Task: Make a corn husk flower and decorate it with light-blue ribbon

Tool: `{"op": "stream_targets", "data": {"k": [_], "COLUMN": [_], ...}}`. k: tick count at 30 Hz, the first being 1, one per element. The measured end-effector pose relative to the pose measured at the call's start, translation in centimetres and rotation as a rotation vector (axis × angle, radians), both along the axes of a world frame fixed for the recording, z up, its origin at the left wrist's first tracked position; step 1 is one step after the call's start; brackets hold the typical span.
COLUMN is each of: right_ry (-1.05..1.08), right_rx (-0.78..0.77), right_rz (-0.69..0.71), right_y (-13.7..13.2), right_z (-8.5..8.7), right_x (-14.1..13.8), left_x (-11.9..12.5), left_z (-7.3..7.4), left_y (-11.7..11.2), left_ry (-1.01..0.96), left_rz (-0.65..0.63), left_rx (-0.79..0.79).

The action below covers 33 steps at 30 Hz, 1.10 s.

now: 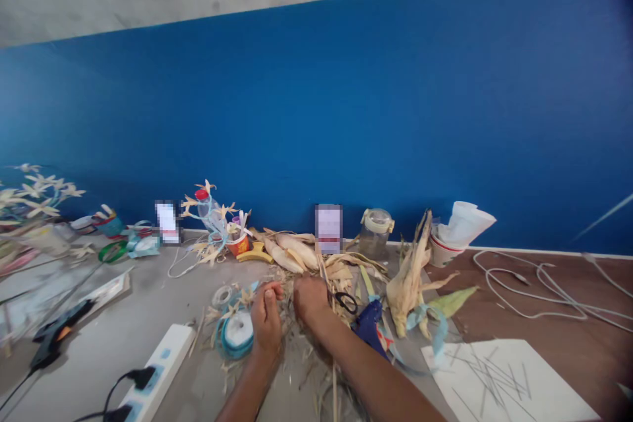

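Note:
My left hand [268,320] is closed over the middle of the table, fingers curled inward. Whatever it may hold is hidden. Close beside it on the left lies a roll of blue ribbon [230,336]. My right hand [310,299] is a fist with the knuckles up, just in front of a heap of dried corn husks [299,250]; its fingertips are out of sight. Husk scraps lie around and beneath both hands. To the right of my right wrist are black scissor handles [347,303] and a dark blue glue gun [372,324].
A white power strip [163,369] lies at front left, near a black glue gun [62,333]. White paper [554,386] with thin wire pieces is front right. Behind stand a jar [376,234], a phone [329,227] and a paper cup [444,252], before a blue partition [316,112].

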State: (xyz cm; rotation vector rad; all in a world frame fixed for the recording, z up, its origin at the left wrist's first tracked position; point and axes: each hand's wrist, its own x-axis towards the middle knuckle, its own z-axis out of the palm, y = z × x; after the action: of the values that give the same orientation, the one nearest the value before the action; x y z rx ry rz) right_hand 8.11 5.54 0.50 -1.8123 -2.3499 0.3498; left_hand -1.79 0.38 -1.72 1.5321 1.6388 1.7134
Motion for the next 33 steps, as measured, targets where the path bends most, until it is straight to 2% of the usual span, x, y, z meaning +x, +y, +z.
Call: {"op": "stream_targets", "data": {"k": [6, 9, 11, 13, 17, 24, 29, 33], "right_ry": [0.145, 0.442, 0.636, 0.72, 0.661, 0.471, 0.472, 0.468], "right_rx": [0.086, 0.173, 0.22, 0.25, 0.286, 0.399, 0.446, 0.454], "right_rz": [0.016, 0.129, 0.204, 0.238, 0.253, 0.221, 0.211, 0.282], "right_y": [-1.7, -3.1, -3.9, -4.5, -5.1, -4.9, -4.6, -4.6], "right_z": [2.1, 2.5, 2.3, 1.9, 1.5, 1.0, 1.0, 1.5], "right_x": [2.1, 3.5, 4.1, 4.5, 4.7, 4.7, 4.9, 5.1], "left_x": [0.1, 0.3, 0.5, 0.8, 1.0, 1.0, 1.4, 1.5], "left_z": [0.1, 0.6, 1.0, 1.5, 2.1, 1.7, 1.9, 1.6], "left_y": [-0.1, -0.2, -0.3, -0.4, -0.4, -0.2, -0.3, -0.4], "left_ry": [0.045, 0.044, -0.044, -0.153, -0.236, -0.231, -0.296, -0.374], "left_rz": [-0.001, -0.074, -0.143, -0.209, -0.333, -0.454, -0.506, -0.54], "left_rx": [0.004, -0.005, -0.047, -0.096, -0.177, -0.304, -0.371, -0.369]}}
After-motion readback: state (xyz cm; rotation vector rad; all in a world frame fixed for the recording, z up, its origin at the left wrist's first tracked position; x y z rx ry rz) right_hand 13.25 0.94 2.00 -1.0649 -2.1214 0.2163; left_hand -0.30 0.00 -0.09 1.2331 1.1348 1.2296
